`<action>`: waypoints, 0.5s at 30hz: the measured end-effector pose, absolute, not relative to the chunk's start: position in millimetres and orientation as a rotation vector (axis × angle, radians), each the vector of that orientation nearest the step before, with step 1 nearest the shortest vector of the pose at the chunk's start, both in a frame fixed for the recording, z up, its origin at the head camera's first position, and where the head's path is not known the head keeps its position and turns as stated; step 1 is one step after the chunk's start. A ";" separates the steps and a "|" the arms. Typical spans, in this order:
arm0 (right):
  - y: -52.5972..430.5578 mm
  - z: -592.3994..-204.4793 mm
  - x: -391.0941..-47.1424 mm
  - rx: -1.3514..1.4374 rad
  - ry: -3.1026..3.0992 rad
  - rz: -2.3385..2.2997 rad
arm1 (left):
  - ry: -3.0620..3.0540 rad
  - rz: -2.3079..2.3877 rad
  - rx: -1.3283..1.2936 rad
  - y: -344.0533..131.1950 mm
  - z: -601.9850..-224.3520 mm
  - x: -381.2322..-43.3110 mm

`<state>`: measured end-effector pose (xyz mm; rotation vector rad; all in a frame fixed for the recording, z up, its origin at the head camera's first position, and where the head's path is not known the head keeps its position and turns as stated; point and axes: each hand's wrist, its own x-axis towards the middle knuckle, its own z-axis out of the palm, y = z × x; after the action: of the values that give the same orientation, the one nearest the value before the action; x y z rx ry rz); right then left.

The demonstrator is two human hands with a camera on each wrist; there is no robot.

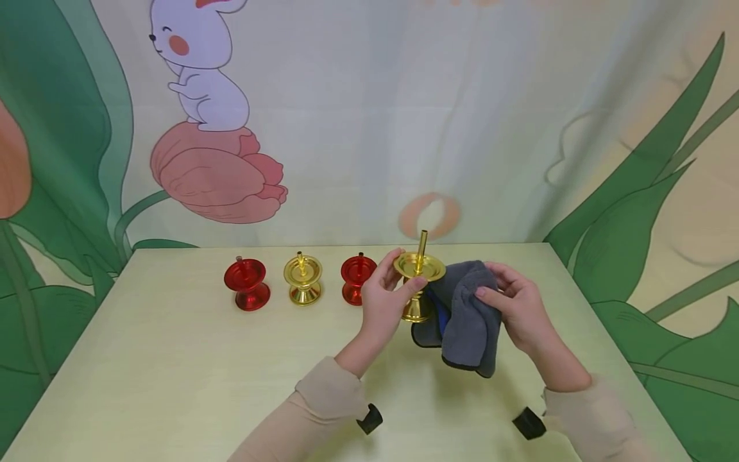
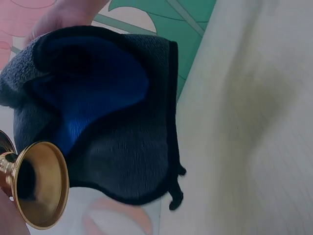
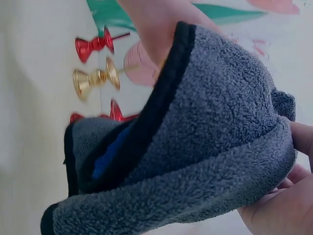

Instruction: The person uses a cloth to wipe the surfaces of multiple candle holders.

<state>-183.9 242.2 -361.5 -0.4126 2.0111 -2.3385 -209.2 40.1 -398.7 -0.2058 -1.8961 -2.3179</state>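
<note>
My left hand (image 1: 382,298) grips a gold candle holder (image 1: 417,309) around its waist, thumb in front, its dish and thin upright tube facing up. In the left wrist view the hollow underside of the gold candle holder's base (image 2: 43,186) shows at lower left. My right hand (image 1: 521,308) pinches a folded grey cloth (image 1: 470,321) with dark edging and a blue inner side. The cloth hangs down right beside the candle holder and overlaps it in the head view. In the right wrist view the grey cloth (image 3: 210,112) hides most of the left hand.
Along the back of the pale table (image 1: 190,372) stand a red candle holder (image 1: 252,296), a gold one (image 1: 304,294) and another red one (image 1: 353,292), partly behind the left hand. A printed curtain (image 1: 369,128) hangs behind the table.
</note>
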 end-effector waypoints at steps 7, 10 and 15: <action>215.9 -363.0 -178.5 -0.501 1.969 -2.366 | -1.779 -2.334 -0.214 38.8 -391.2 -204.8; 205.8 -362.3 -175.3 -0.517 1.961 -2.393 | -1.752 -2.329 -0.225 37.2 -388.0 -202.6; 193.7 -359.8 -171.5 -0.456 1.959 -2.451 | -1.711 -2.361 -0.259 32.0 -382.9 -198.7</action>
<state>-171.5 193.7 -359.8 -0.4558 1.9589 -2.4511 -198.7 32.0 -382.9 -0.2595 -1.7107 -2.3613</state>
